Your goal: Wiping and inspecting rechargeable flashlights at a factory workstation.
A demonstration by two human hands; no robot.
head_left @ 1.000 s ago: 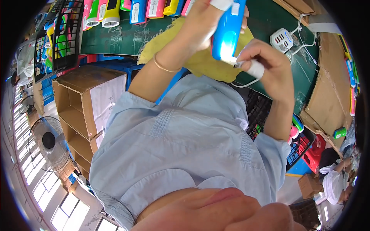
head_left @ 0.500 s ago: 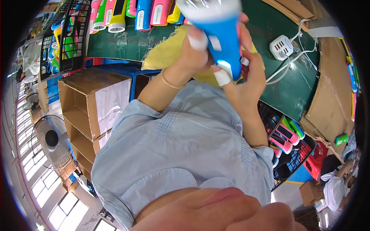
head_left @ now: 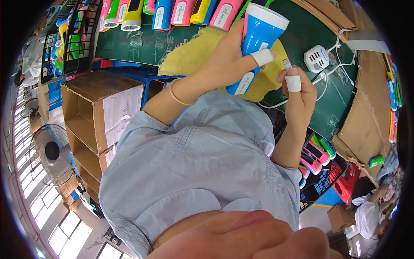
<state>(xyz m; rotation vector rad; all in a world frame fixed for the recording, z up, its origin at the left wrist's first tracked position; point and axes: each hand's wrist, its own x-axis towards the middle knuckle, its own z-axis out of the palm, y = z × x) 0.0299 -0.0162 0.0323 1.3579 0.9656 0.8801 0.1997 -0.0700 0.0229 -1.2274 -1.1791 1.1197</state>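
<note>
My left hand (head_left: 228, 58) is wrapped round a blue flashlight (head_left: 258, 38) with a wide white head, held tilted with the head up and to the right. White tape covers that thumb. The flashlight hangs over a yellow cloth (head_left: 185, 56) on the green table (head_left: 129, 47). To its right, my right hand (head_left: 298, 93) pinches a white USB plug (head_left: 286, 64), metal end up and apart from the flashlight. A white cable (head_left: 276, 105) runs below this hand. Tape wraps a finger or thumb there too.
Several coloured flashlights (head_left: 183, 12) line the table's far edge. A white USB charging hub (head_left: 316, 58) with cables sits at right. Black baskets (head_left: 79, 43) of flashlights stand at far left and lower right. Cardboard shelves (head_left: 86, 112) stand left, near a fan (head_left: 52, 151).
My right hand has moved from the flashlight to the right, with the USB plug in it. My left hand has turned the flashlight, and the glow on its body no longer shows.
</note>
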